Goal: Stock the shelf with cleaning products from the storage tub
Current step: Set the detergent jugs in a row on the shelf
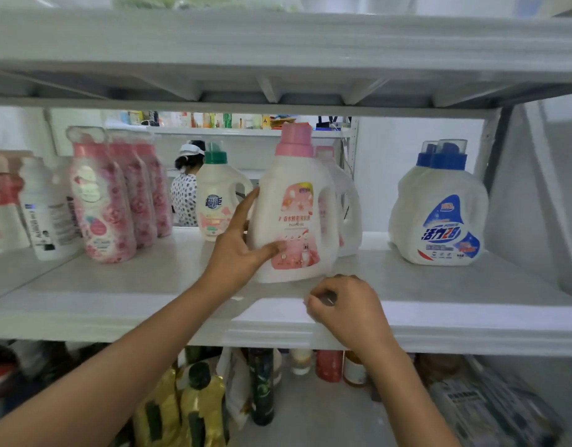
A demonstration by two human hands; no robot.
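1. My left hand (242, 250) reaches up from the lower left, forearm stretched diagonally over the shelf (117, 285) front edge, palm turned against the left side of the pink-capped detergent jug (294, 217)
2. Left hand grasping that jug: thumb lies across the lower front label, fingers spread up its left flank
3. Jug stands upright on the shelf, near the front edge, roughly mid-width; white body, pink label, handle on its right side
4. My right hand (346, 308) sits at the shelf front edge just right of and below the jug, wrist bent, forearm coming up from the lower right
5. Right hand loosely curled, fingers tucked in; I can't tell if it pinches anything, not touching the jug as far as I can see
6. A second pink-capped jug (349, 204) stands directly behind the held one, mostly hidden
7. Green-capped jug (217, 201) stands further back, left of the held jug, partly behind my left fingers
8. Blue-capped jugs (439, 211) stand toward the right end of the shelf, well apart from both hands
9. Row of pink floral bottles (117, 201) lines up toward the left end, a white bottle (47, 214) just left of them
10. Storage tub not in view
11. Lower shelf under my arms holds yellow pouches (188, 404) and a dark tall bottle (261, 385), blurred
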